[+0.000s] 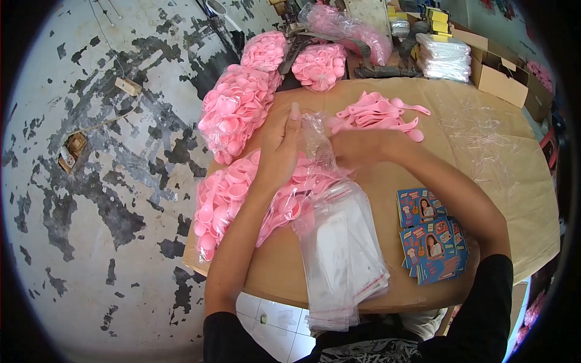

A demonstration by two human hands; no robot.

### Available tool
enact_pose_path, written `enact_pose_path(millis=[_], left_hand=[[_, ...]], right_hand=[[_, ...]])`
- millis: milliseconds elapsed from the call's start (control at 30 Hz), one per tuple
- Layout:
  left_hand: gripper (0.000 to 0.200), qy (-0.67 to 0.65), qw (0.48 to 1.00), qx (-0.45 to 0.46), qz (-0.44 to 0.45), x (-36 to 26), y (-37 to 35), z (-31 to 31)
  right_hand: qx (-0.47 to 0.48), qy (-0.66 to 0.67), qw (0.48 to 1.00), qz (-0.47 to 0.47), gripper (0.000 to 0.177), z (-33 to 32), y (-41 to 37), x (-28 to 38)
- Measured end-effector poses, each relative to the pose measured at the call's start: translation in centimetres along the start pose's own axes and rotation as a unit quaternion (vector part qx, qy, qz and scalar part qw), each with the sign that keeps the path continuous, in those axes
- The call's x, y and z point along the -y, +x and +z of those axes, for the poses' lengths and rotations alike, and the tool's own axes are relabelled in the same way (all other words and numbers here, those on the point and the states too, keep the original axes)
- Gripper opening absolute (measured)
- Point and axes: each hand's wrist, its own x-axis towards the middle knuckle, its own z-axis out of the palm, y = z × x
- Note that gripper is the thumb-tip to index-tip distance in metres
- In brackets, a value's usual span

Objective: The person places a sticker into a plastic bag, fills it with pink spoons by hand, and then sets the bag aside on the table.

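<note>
My left hand [283, 148] is raised above a heap of pink plastic spoons, its thumb pointing up. It grips one side of a crumpled clear plastic bag [318, 138]. Opposite it, my right hand [358, 149] is curled against the bag's other side, slightly blurred, most of its fingers hidden. Below both hands, a large clear bag of pink spoons [225, 195] lies along the table's left edge. A stack of flat clear bags [345, 248] overlaps it and hangs over the near edge. Behind my right hand sits a loose pile of pink spoons [378, 112].
Blue printed cards [431, 242] lie stacked by my right forearm. Filled spoon bags [237, 109] line the back left, beside a peeling wall [121, 199]. Packed clear plastic sleeves [445, 57] and an open cardboard box [499, 78] stand at the back right. Plastic scraps [484, 139] litter the brown tabletop [526, 199].
</note>
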Motion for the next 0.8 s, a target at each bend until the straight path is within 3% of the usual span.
enact_pose_path(millis=[67,167,267,367,467,567,667,800], left_hand=[[0.045,-0.011,0.999,0.014,-0.029,-0.8,-0.2,0.0],[0.046,-0.014,0.999,0.019,0.041,0.0,0.0,0.3],[0.046,-0.006,0.997,0.020,0.068,0.8,0.2,0.3],[0.047,0.027,0.998,0.023,0.053,0.6,0.2,0.1],[0.047,0.008,0.996,0.020,0.082,1.1,0.3,0.4],[0.048,-0.010,0.998,0.014,0.066,0.7,0.2,0.5],[0.048,0.012,0.999,0.022,0.039,0.8,0.3,0.0],[0.049,0.013,0.998,0.019,0.052,0.9,0.3,0.3]], right_hand=[[-0.032,0.030,0.997,-0.058,0.030,3.7,2.6,-3.1],[0.021,-0.045,0.995,-0.083,0.032,2.8,1.6,-2.8],[0.070,-0.109,0.992,-0.010,0.034,1.4,0.4,-0.5],[0.124,-0.064,0.990,0.034,0.034,0.6,0.1,0.1],[0.080,-0.039,0.995,-0.049,0.033,2.1,0.9,-3.0],[0.106,-0.088,0.990,0.037,0.032,-2.1,-1.3,0.8],[-0.011,-0.060,0.998,0.025,0.032,-3.5,-2.8,-0.8],[0.004,-0.035,0.999,0.033,0.035,-3.5,-3.4,-2.4]])
